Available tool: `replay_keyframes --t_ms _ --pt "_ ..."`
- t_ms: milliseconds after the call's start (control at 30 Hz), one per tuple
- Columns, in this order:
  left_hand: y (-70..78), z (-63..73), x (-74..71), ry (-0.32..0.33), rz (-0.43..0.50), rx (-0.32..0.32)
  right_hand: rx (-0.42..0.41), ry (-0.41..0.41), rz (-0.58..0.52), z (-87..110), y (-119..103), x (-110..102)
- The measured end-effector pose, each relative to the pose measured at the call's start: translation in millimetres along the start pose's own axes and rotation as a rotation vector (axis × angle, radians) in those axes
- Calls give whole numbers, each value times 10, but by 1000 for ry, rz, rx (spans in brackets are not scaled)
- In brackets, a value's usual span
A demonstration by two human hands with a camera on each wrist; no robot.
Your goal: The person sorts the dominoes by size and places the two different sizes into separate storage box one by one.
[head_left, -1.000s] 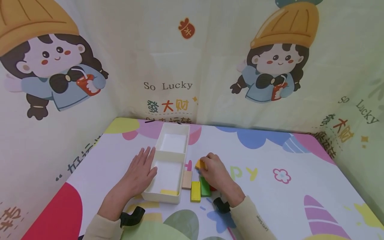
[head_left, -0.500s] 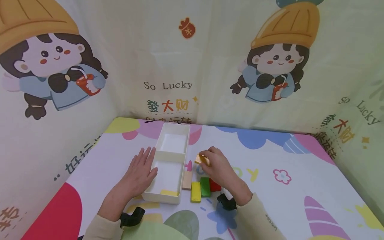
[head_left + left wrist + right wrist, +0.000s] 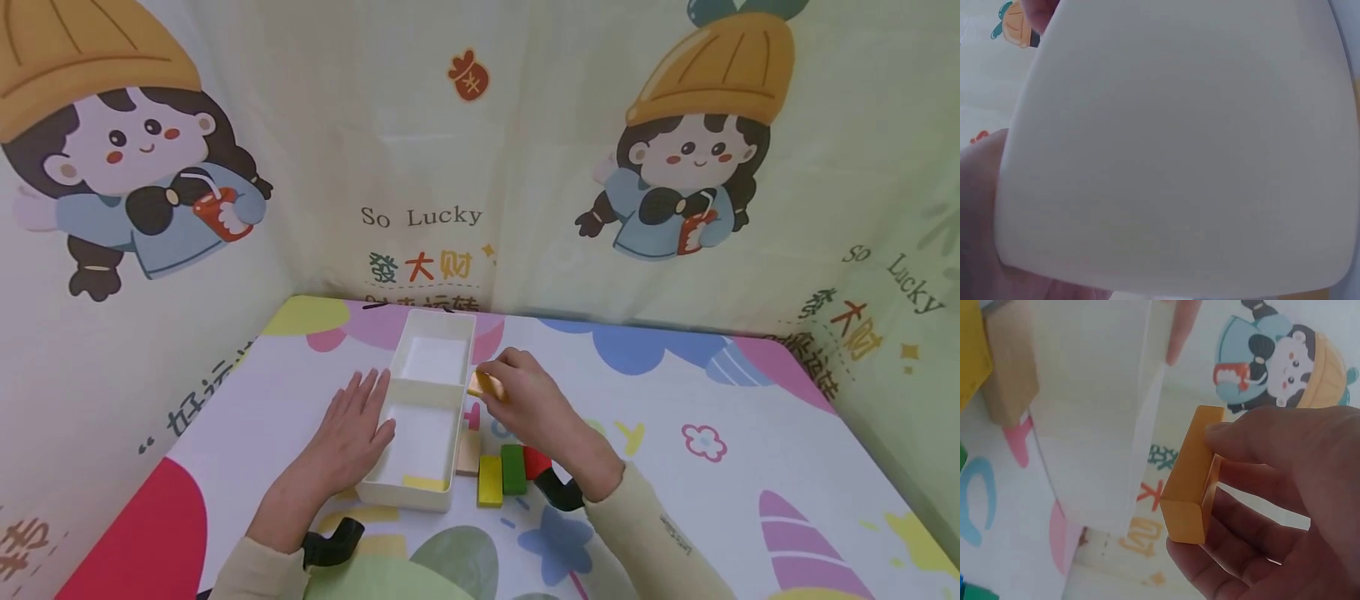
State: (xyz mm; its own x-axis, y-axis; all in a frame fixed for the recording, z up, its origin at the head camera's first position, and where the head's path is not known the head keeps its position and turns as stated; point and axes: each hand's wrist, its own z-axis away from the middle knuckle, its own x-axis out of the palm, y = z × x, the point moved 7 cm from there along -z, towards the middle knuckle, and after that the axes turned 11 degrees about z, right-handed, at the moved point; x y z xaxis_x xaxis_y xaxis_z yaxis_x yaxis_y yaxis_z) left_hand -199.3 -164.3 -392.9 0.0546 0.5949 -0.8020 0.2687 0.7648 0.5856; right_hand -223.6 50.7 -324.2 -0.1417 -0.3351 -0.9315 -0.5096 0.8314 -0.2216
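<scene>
My right hand [image 3: 528, 408] pinches an orange rectangular block [image 3: 1188, 469] between thumb and fingers. It is at the right side of a white two-compartment box [image 3: 427, 382], level with the divider. My left hand [image 3: 337, 437] rests along the box's left rim, fingers straight, thumb over the near compartment. The box's outer wall [image 3: 1172, 150] fills most of the left wrist view. Right of the box lie a beige block [image 3: 468, 452], a yellow block [image 3: 490, 481], a green block [image 3: 513, 469] and a red block [image 3: 537, 462], the last partly hidden by the right wrist's black mount.
A flat yellow patch [image 3: 424, 482] shows inside the box's near compartment, by the front wall. Colourful shapes and letters pattern the tabletop [image 3: 660, 517]. A printed curtain [image 3: 547, 192] closes off the back and both sides.
The right hand has lifted the orange block and carried it away from me and left, to beside the box's divider. This uncovers the green and red blocks. The left hand stays in place.
</scene>
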Motion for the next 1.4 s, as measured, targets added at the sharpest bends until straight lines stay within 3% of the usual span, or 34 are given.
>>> replay_keyframes --t_ms 167,300,500,1033,1233,1400 --pt "5 -5 6 -6 -16 -17 -155 47 6 -21 -267 -18" --pt "9 -6 -4 -33 -25 -38 -202 27 12 -42 -442 42" --pt "-38 24 -54 -51 12 -61 -190 -80 25 -87 -621 219" --pt "-51 11 -24 -30 -118 -79 -215 -322 159 -120 -718 677" --pt "-39 25 -82 -23 -96 -68 -215 -358 284 -154 -794 787" --pt "-46 24 -111 -13 -85 -58 -220 -330 368 -162 -826 800"
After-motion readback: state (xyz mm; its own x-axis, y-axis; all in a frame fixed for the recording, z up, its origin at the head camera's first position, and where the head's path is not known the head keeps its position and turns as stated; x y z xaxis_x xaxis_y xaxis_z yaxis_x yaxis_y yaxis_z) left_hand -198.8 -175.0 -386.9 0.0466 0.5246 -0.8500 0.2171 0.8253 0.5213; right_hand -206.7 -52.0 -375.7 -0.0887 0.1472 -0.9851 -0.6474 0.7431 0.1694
